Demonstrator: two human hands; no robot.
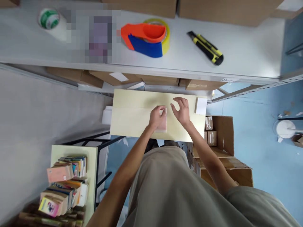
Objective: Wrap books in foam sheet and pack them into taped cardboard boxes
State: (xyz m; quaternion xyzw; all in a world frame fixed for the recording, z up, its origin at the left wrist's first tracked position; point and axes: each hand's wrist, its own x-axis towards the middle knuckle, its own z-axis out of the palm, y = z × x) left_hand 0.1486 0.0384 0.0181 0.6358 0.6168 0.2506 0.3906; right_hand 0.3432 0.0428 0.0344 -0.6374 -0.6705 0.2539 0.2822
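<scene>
On the pale yellow table [132, 121] lies a flat, pale pink rectangular item [162, 125] with a whitish, film-like edge; its exact kind does not show. My left hand [157, 117] rests over its upper left part, thumb and fingers curled together in a pinch at its top edge, hiding some of it. To the right, my right hand [181, 110] hovers apart from the item, fingers curved and spread from the thumb with nothing between them. A small white box or stack [201, 105] sits at the table's right end.
A grey shelf [251, 53] above the table holds an orange-blue tape dispenser [145, 37], a yellow-black utility knife [205, 47] and a tape roll [49, 19]. Books [59, 173] stand on a side table at left. Open cardboard boxes [224, 135] stand at right.
</scene>
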